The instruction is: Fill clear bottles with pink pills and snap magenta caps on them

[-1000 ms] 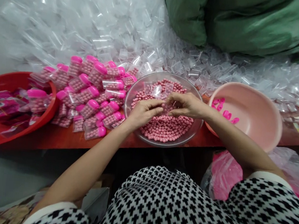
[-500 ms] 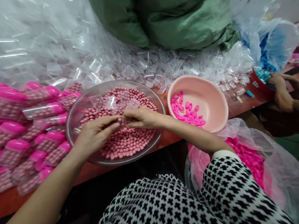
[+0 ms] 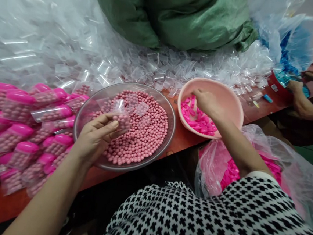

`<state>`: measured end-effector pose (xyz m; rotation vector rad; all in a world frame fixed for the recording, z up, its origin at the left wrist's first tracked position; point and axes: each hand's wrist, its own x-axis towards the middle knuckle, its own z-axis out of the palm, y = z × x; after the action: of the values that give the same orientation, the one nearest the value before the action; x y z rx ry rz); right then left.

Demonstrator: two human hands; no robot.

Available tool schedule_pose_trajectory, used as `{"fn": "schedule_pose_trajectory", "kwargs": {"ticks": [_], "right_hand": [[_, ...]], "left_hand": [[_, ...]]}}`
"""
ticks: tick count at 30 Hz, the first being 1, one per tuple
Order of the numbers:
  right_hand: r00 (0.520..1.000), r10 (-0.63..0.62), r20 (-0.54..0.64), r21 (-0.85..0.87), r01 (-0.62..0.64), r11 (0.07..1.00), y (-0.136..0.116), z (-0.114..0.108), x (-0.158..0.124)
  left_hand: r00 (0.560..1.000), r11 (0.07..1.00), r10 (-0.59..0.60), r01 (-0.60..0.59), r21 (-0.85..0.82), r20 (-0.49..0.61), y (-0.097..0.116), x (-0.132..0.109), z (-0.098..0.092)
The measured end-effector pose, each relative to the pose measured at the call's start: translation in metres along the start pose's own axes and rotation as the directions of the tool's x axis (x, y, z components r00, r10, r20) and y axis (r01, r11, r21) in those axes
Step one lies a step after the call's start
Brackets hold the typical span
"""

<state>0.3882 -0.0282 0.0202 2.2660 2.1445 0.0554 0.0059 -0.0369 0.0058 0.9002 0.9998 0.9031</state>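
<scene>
My left hand (image 3: pixel 95 133) is closed on a small clear plastic container (image 3: pixel 123 123) with pink beads inside, tilted above the wide bowl (image 3: pixel 172 128). Loose pink beads (image 3: pixel 140 141) lie in that bowl, along with a few clear containers (image 3: pixel 141 108). Inside the peach-coloured basin (image 3: pixel 230 111), my right hand (image 3: pixel 207 102) has its fingers bent down and together at the left side. A bright pink plastic cap (image 3: pixel 193 101) shows at its fingertips, over a heap of similar caps (image 3: pixel 204 126).
Filled, pink-capped containers (image 3: pixel 19 108) are piled at left. Clear empty containers (image 3: pixel 138 71) spread behind the bowl, below a large green sack (image 3: pixel 182 20). A plastic bag of pink caps (image 3: pixel 230 172) stands at lower right. Another person's hands (image 3: pixel 299 96) work at a red tub (image 3: pixel 282 87).
My right hand has left the container above the beads and moved right into the peach basin. My left hand keeps the bead-filled container. The view has shifted slightly.
</scene>
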Motion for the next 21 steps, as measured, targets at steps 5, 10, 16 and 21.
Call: {"fn": "schedule_pose_trajectory", "kwargs": {"ticks": [5, 10, 16, 21], "right_hand": [[0.874, -0.448, 0.185, -0.052, 0.464, 0.884, 0.052, 0.034, 0.01], [0.939, -0.328, 0.107, -0.057, 0.335, 0.94, 0.066, 0.05, 0.012], [0.978, -0.052, -0.204, 0.079, 0.069, 0.994, 0.043, 0.02, 0.0], [0.887, -0.128, -0.444, 0.586, 0.395, 0.707, -0.071, -0.025, -0.026]], "left_hand": [[1.0, 0.999, -0.009, 0.009, -0.031, 0.019, 0.002, -0.002, 0.0], [0.996, 0.998, 0.019, -0.014, -0.054, 0.09, -0.004, -0.008, 0.0], [0.969, 0.977, 0.187, -0.201, 0.074, 0.162, -0.02, -0.004, -0.004], [0.927, 0.877, 0.315, -0.366, 0.312, 0.203, -0.025, -0.002, -0.005]]}}
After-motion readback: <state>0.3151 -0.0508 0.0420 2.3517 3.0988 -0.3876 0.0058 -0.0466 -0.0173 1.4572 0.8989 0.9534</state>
